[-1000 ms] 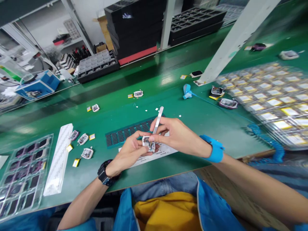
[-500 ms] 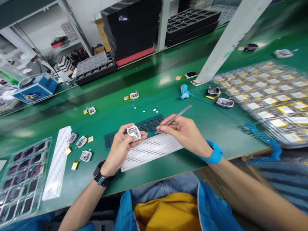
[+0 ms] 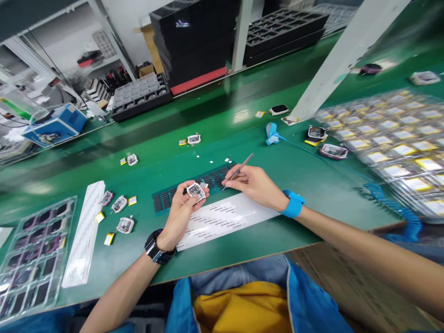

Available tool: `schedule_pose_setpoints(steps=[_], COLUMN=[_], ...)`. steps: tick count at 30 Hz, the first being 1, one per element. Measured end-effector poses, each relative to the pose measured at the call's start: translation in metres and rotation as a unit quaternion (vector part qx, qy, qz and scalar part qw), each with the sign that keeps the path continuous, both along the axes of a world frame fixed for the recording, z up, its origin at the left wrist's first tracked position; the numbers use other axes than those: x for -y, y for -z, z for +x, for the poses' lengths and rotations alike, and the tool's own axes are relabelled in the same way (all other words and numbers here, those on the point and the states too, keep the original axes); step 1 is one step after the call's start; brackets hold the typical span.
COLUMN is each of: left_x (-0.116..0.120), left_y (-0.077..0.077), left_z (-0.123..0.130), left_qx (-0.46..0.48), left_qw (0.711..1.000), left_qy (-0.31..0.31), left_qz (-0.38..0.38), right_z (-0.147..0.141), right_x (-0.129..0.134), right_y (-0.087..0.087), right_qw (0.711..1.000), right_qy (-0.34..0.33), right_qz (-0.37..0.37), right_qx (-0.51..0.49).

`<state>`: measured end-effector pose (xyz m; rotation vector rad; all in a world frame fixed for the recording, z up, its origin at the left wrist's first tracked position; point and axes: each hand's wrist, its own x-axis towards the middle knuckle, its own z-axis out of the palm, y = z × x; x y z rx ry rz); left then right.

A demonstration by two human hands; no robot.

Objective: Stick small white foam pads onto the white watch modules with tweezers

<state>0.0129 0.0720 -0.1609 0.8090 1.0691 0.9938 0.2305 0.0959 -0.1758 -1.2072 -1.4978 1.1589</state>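
A small white watch housing [image 3: 196, 191] with its inner parts showing is held in my left hand [image 3: 181, 206], a small silvery piece beside it at the fingertips. Pinched in my right hand [image 3: 255, 182] are metal tweezers [image 3: 243, 165], their tips pointing down and left, just right of the housing and apart from it. Beneath both hands lies a dark strip tray [image 3: 166, 199] with rows of black pieces. In front of that is a white printed sheet [image 3: 222, 219]. A few white bits [image 3: 227, 160] lie behind the tray.
Housings with yellow-edged batteries [image 3: 125, 225] lie at left beside a white strip [image 3: 85, 231] and a clear tray [image 3: 38, 249]. A battery tray [image 3: 398, 138], blue coiled cord [image 3: 398, 203] and slanted white post [image 3: 340, 64] are at right. Black trays [image 3: 197, 41] stand behind.
My right hand and the tweezers have moved left, nearer the housing. The housing in my left hand has shifted slightly right and turned, exposing the silvery piece beside it. The view has shifted slightly.
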Motion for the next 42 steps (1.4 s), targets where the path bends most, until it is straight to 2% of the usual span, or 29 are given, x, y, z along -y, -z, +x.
schedule_pose_setpoints(steps=[8,16,22,29,38,42], left_x=[-0.001,-0.002,-0.003,-0.003,-0.003,-0.003], left_y=[0.001,-0.002,-0.008,-0.004,-0.006,-0.005], left_z=[-0.001,0.000,0.001,0.002,0.002,0.002], left_qx=[-0.006,-0.009,-0.006,-0.012,-0.012,-0.017], left_qw=[1.000,1.000,0.999,0.999,0.999,0.999], left_qy=[0.001,-0.001,-0.013,-0.024,-0.030,-0.024], left_qz=[-0.004,-0.012,-0.042,-0.039,-0.041,-0.041], right_z=[-0.003,0.000,0.005,0.005,0.009,0.008], right_x=[0.000,-0.013,-0.020,-0.017,-0.017,-0.017], right_y=[0.003,-0.005,0.000,0.001,0.004,0.004], right_qw=[0.999,0.985,0.998,0.997,0.998,0.997], right_qy=[0.035,-0.007,-0.010,-0.004,-0.033,-0.037], right_qz=[0.003,0.075,0.032,0.040,0.030,0.043], right_qx=[-0.021,0.155,0.057,0.060,0.034,0.053])
